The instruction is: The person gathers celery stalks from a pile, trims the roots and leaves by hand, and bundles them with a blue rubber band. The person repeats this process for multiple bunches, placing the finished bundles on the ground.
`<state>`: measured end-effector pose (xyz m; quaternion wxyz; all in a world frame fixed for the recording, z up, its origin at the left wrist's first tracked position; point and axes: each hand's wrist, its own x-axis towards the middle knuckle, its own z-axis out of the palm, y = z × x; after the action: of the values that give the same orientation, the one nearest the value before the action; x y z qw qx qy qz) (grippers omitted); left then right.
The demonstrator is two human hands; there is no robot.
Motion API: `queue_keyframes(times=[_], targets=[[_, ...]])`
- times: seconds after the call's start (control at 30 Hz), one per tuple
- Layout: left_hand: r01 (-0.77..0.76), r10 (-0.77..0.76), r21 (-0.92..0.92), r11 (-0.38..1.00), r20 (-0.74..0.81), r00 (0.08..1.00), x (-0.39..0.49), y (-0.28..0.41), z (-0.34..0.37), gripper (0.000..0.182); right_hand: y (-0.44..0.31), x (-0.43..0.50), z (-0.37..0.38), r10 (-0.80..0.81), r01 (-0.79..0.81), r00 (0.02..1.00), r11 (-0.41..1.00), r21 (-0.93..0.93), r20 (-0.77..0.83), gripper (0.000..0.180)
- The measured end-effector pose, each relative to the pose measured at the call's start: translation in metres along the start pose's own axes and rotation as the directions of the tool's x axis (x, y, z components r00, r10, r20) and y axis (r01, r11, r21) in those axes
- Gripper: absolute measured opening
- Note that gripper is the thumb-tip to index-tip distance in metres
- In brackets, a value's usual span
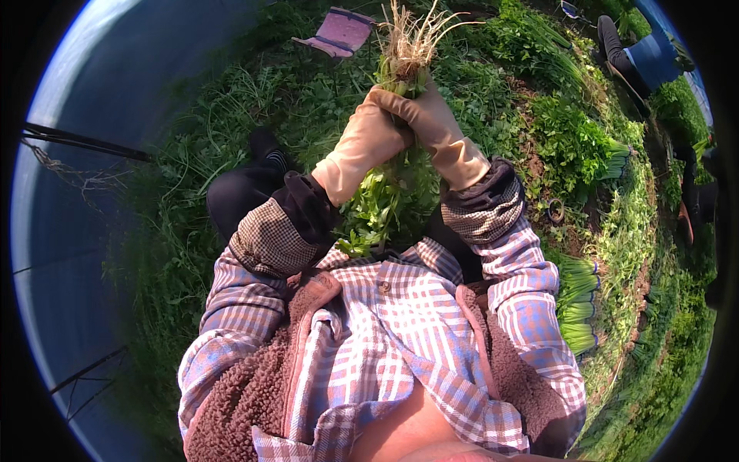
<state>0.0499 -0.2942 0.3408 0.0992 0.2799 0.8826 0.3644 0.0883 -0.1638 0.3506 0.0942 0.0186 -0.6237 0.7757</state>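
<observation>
Both my hands wear pale rubber gloves and clasp a bunch of celery-like plants [404, 81] upside down in front of me. Its pale, stringy roots [410, 43] point away from me, with brown soil clinging at their base. Leaves of the bunch [375, 202] hang toward my lap, below my wrists. My left hand [366, 138] wraps the stems from the left. Around them from the right is my right hand [436, 130], its fingers overlapping the left ones. The gloves hide the middle of the stems.
Tied bunches [577, 306] lie to my right, and another leafy bunch [577, 136] lies farther up. A small ring-shaped roll [555, 211] rests on the soil. Ahead is a pink folding seat [340, 34]. Plastic sheeting [69, 231] lines the left. Another person's leg [626, 63] shows upper right.
</observation>
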Motion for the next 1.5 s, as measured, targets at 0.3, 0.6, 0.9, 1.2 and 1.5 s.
queue_keyframes(times=[0.3,0.6,0.9,1.2,1.5], targets=[[-0.400,0.367,-0.205,0.893,-0.179,0.913,0.015,0.059,-0.127,0.055,0.016,0.004,-0.020,0.213,-0.254,0.959,0.938,0.236,0.189,0.038],[-0.531,0.498,-0.563,0.633,-0.228,0.836,0.056,-0.002,-0.038,0.071,0.021,0.016,-0.057,0.142,-0.204,0.958,0.947,0.248,0.248,0.052],[0.209,-0.343,0.282,0.936,0.607,0.717,-0.031,-0.163,0.056,0.122,-0.087,0.076,-0.086,-0.284,0.284,0.959,0.959,-0.020,0.014,0.039],[-0.148,0.338,-0.848,0.508,0.039,0.940,-0.002,-0.033,0.019,0.057,-0.078,0.097,0.001,-0.108,0.045,0.974,0.954,0.298,0.199,0.032],[-0.027,-0.068,-0.998,-0.059,-0.023,0.997,-0.027,-0.045,-0.006,0.039,0.016,0.012,-0.025,0.258,-0.316,0.910,0.938,0.141,0.325,0.114]])
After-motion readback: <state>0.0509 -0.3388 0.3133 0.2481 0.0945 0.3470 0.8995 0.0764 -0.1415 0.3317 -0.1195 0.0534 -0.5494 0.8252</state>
